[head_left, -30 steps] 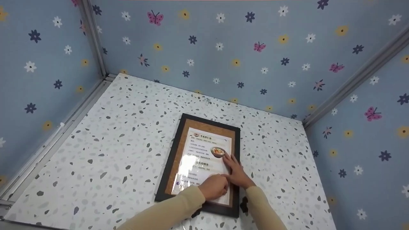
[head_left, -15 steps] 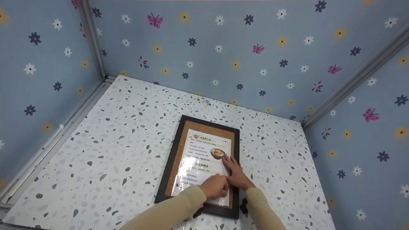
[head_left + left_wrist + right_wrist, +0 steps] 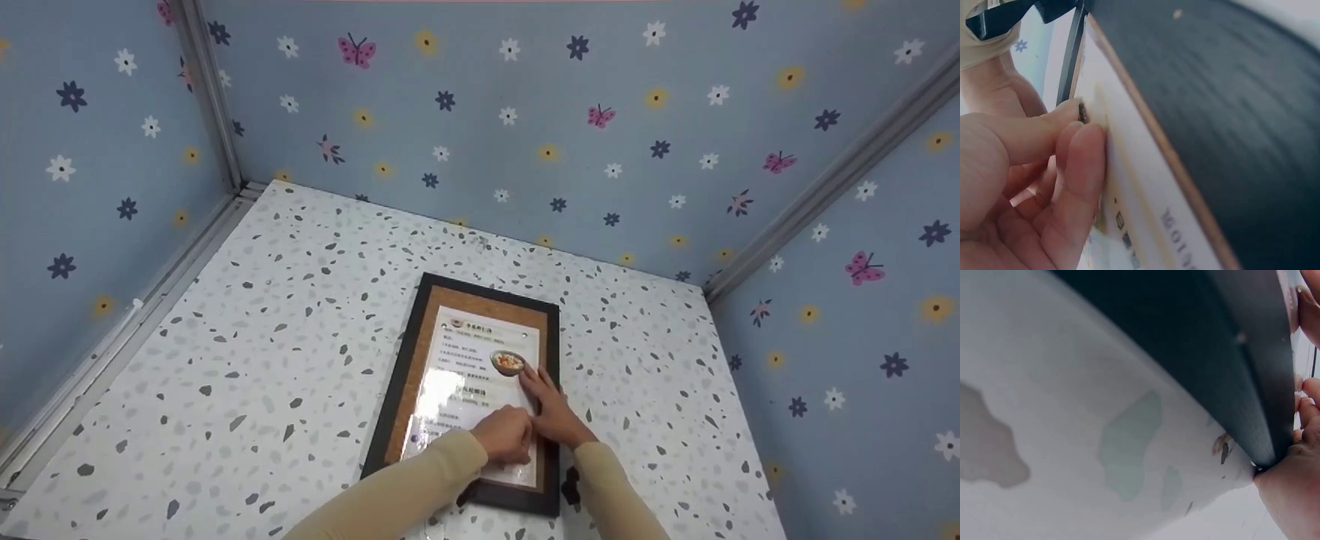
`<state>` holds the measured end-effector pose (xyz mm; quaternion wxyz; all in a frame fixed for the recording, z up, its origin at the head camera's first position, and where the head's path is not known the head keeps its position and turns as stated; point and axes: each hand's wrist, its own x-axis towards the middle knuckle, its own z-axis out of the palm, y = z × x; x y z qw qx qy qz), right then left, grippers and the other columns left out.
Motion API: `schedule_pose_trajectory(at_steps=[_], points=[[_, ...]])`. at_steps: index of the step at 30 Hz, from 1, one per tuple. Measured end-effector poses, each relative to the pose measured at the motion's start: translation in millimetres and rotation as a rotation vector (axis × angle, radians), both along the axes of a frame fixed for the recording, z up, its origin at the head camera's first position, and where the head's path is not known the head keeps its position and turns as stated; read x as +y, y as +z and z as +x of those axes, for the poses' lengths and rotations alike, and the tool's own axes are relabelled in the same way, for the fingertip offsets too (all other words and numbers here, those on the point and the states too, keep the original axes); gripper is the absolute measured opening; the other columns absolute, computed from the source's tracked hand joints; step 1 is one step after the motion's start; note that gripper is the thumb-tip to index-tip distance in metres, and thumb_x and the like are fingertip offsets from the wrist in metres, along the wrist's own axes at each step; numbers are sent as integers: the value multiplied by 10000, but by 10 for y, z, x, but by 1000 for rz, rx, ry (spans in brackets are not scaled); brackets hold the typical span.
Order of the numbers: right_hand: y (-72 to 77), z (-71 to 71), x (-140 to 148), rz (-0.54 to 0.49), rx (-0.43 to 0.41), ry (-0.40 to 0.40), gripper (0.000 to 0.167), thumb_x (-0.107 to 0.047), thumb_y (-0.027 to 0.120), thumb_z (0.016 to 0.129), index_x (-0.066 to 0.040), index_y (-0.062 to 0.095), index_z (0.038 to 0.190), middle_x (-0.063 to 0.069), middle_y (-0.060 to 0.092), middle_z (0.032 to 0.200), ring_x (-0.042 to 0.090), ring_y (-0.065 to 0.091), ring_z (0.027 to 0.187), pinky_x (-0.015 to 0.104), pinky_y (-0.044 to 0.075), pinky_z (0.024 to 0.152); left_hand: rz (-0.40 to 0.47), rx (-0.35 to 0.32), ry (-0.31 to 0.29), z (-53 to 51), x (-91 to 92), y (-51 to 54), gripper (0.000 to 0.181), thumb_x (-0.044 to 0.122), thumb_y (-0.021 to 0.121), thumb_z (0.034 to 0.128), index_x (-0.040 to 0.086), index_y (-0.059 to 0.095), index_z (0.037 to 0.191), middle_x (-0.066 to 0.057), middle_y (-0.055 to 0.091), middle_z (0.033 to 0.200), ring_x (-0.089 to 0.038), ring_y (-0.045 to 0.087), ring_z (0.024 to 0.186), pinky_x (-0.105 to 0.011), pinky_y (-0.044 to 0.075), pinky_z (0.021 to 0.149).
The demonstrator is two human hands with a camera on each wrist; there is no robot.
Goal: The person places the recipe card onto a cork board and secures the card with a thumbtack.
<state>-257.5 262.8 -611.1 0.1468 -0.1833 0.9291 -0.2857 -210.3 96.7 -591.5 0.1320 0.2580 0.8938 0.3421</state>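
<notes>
A laminated recipe sheet (image 3: 465, 375) with printed text and a soup-bowl picture (image 3: 508, 363) lies on a black-framed cork board (image 3: 424, 330). My left hand (image 3: 504, 435) is on the sheet's lower right. In the left wrist view its thumb and fingers pinch a small dark piece (image 3: 1082, 112) against the sheet; its kind is mostly hidden by the fingertips. My right hand (image 3: 555, 412) rests on the sheet's right edge with fairly straight fingers, its wrist over the frame. The right wrist view shows mainly the frame's side (image 3: 1213, 354), with the right hand (image 3: 1292, 484) at the far right.
Small round pins (image 3: 524, 334) sit at the sheet's upper corners. The board lies on a white speckled tabletop (image 3: 225, 360). Blue flowered panels (image 3: 480, 112) with metal rails (image 3: 825, 187) enclose the table at the back and sides.
The head view has shifted slightly. Both hands stay in nearly the same place on the board, with only small movement of the left hand.
</notes>
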Motion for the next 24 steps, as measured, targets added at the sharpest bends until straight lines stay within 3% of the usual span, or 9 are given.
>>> schedule_pose_trajectory(at_steps=[5, 9, 15, 19, 24], points=[[-2, 28, 14, -39, 3, 14, 820, -275, 751, 855, -123, 336, 1547, 12, 176, 1638, 327, 26, 1499, 690, 112, 1105, -77, 18, 115, 23, -20, -33, 397, 326, 923, 630, 159, 568, 571, 59, 511, 563, -148, 491, 534, -310, 435, 499], [19, 17, 25, -51, 24, 18, 848, -356, 764, 851, -114, 340, 1544, 26, 181, 1637, 333, 25, 1498, 694, 100, 1104, -113, 26, 170, 2, -27, -39, 431, 409, 922, 609, 158, 572, 626, 34, 525, 606, -177, 512, 550, -357, 469, 518], [-6, -16, 26, -44, 6, 5, 860, -358, 766, 847, -141, 326, 1552, 5, 169, 1638, 323, 19, 1499, 683, 99, 1110, -129, -25, 148, -35, -56, -43, 437, 463, 879, 645, 159, 566, 614, 30, 523, 599, -175, 502, 551, -345, 448, 510], [-44, -22, 16, -55, 21, 14, 861, -352, 757, 859, -113, 310, 1554, 48, 146, 1642, 337, 1, 1497, 682, 88, 1111, -25, -110, 178, -70, -114, -111, 431, 473, 830, 709, 176, 554, 562, 67, 513, 524, -122, 477, 475, -284, 401, 462], [-90, 21, 11, -82, 33, -22, 828, -382, 701, 916, -45, 286, 1549, 139, 101, 1639, 369, -11, 1491, 611, 89, 1149, 158, -181, 191, -145, -310, -157, 341, 326, 760, 820, 179, 586, 566, 86, 532, 488, -65, 487, 423, -230, 394, 438]])
